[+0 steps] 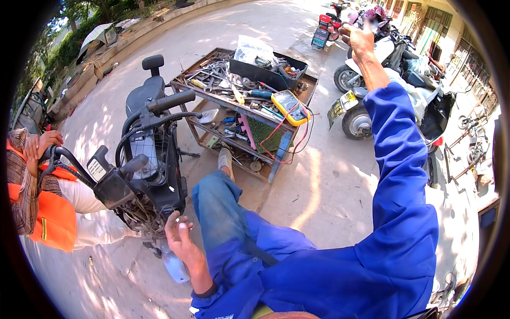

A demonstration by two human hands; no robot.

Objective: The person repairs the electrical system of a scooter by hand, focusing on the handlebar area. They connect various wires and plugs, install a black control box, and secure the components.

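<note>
My left hand [183,242] is low beside the front of a partly stripped black electric scooter [154,165], its fingers curled. A small white stub [177,219], perhaps a cigarette, shows between the fingers. My right arm reaches far out to the upper right. At its end my right hand [359,41] is raised in the air with fingers stretched and apart, holding nothing I can see. Behind it in the view are parked scooters [357,122]. A yellow multimeter [290,108] with red and black leads lies on the corner of a metal tool cart [273,173].
Wrenches, screwdrivers and a black bin [295,80] crowd the cart's top; more parts fill its lower shelf. On the left a person in an orange vest [53,223] rests hands on the scooter's handlebar. A clear bluish plastic container [175,267] is below my left hand.
</note>
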